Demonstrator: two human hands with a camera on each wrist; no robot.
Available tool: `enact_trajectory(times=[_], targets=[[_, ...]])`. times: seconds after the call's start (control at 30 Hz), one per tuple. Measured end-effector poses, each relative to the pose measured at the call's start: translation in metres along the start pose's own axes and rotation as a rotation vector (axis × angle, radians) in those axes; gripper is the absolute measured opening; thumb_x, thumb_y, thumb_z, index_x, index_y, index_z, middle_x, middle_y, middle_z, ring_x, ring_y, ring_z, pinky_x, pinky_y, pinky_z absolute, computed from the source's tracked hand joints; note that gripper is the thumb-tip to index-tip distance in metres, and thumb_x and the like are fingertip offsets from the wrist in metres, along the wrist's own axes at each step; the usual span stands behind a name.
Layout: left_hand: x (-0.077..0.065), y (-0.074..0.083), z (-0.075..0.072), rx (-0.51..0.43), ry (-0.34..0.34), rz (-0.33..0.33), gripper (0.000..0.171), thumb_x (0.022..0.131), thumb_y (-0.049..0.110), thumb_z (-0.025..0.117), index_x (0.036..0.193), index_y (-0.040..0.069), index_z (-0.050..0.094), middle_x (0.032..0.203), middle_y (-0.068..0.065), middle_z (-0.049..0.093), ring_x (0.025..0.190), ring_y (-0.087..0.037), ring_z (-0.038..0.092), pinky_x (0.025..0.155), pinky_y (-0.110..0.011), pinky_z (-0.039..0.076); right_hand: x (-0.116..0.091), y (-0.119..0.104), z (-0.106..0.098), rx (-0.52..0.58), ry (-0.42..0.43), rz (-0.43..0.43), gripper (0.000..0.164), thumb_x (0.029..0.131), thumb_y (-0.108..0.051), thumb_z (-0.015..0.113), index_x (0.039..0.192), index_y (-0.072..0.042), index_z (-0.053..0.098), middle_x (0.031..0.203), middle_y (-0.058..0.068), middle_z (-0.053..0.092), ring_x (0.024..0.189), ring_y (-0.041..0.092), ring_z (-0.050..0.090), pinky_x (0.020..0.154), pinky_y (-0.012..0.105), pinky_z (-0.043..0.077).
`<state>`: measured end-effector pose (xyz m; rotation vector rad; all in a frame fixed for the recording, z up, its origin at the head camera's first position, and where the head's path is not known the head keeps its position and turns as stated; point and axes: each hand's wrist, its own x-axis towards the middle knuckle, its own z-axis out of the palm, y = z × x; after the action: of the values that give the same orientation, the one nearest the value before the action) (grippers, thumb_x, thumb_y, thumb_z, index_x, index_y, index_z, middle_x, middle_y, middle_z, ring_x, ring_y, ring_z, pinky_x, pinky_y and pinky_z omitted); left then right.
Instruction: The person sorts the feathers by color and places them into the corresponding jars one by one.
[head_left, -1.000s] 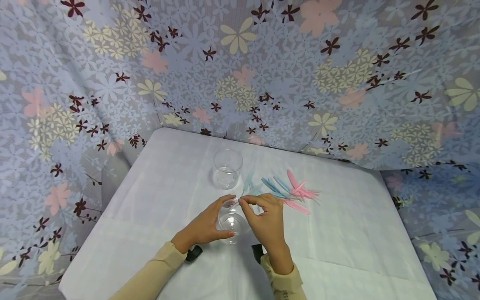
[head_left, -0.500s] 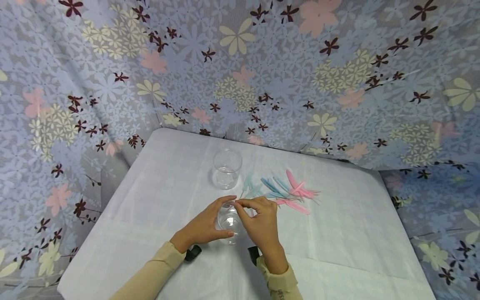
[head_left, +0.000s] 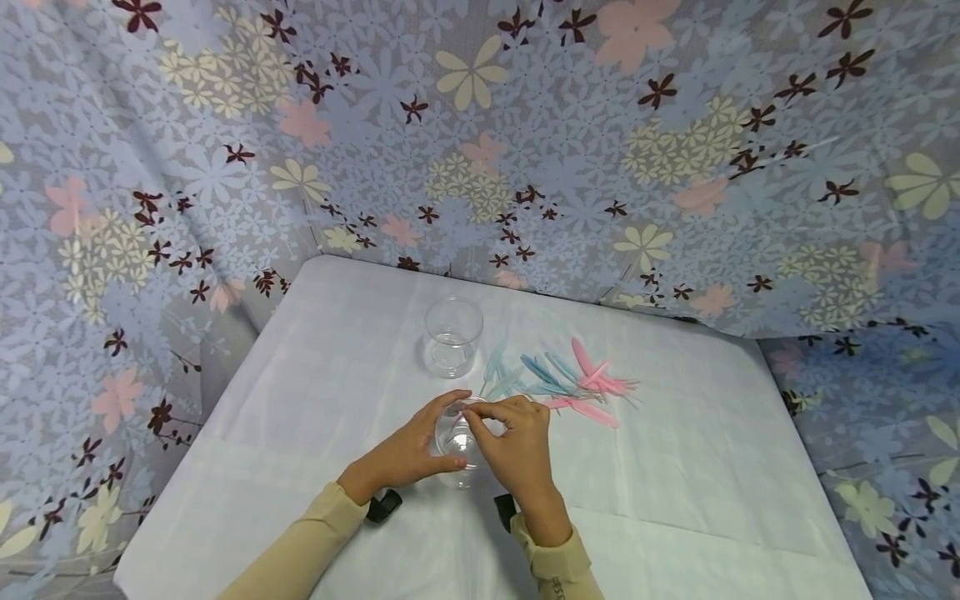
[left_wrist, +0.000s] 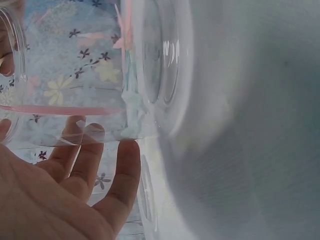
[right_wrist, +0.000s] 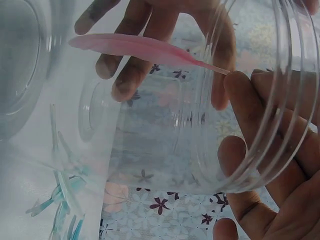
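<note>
My left hand (head_left: 408, 446) holds a clear jar (head_left: 461, 475) around its side, thumb in front and fingers behind. The jar stands upright on the white cloth. Over its mouth, my right hand (head_left: 517, 450) pinches a pink feather by its pale quill between thumb and forefinger. In the right wrist view the pink feather (right_wrist: 135, 49) hangs inside the jar, vane down. Through the jar wall, the left wrist view shows the same feather (left_wrist: 60, 110) near the left fingers (left_wrist: 127, 170). From the head, the feather is mostly hidden by the right hand.
A second clear jar (head_left: 453, 337) stands open behind the held one. Right of it lie loose feathers: pale blue (head_left: 495, 362), blue (head_left: 543, 373) and pink (head_left: 592, 411), some crossing each other. A flowered curtain (head_left: 480, 150) hangs behind the table (head_left: 712, 467).
My right hand has moved left over the jar's mouth, bringing the feather with it. The left hand keeps its hold, and the jar stays about where it was.
</note>
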<state>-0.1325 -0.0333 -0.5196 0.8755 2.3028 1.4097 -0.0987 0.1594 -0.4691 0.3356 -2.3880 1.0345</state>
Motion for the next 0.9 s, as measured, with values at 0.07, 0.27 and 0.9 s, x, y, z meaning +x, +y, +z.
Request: enact_trajectory(times=[0.07, 0.27, 0.9], targets=[[-0.0002, -0.0003, 0.0001, -0.002, -0.002, -0.003, 0.092, 0.089, 0.030, 0.077, 0.156, 0.047, 0.015, 0.161, 0.021, 0.023, 0.151, -0.020, 0.023, 0.116, -0.060, 0.027, -0.0010, -0.0002, 0.0008, -0.017, 0.003, -0.018, 0.011, 0.081, -0.020, 0.086, 0.089, -0.015, 0.083, 0.079, -0.007, 0.076, 0.080, 0.009, 0.060, 0.080, 0.039, 0.033], [-0.0004, -0.0009, -0.0002, 0.002, -0.004, -0.011, 0.092, 0.090, 0.034, 0.076, 0.156, 0.048, 0.014, 0.162, 0.019, 0.023, 0.151, -0.022, 0.023, 0.115, -0.062, 0.027, -0.0023, -0.0001, 0.0027, -0.060, 0.000, -0.081, 0.011, 0.081, -0.018, 0.086, 0.091, -0.014, 0.083, 0.081, -0.004, 0.077, 0.080, 0.012, 0.059, 0.083, 0.044, 0.033], [0.0016, -0.0025, 0.0002, -0.001, -0.012, -0.014, 0.091, 0.089, 0.044, 0.075, 0.156, 0.048, 0.014, 0.155, 0.003, 0.040, 0.149, -0.025, 0.029, 0.115, -0.060, 0.028, -0.0033, 0.0037, 0.0006, -0.182, -0.073, -0.166, 0.009, 0.081, -0.023, 0.086, 0.088, -0.018, 0.083, 0.086, -0.007, 0.077, 0.086, 0.014, 0.057, 0.088, 0.054, 0.032]])
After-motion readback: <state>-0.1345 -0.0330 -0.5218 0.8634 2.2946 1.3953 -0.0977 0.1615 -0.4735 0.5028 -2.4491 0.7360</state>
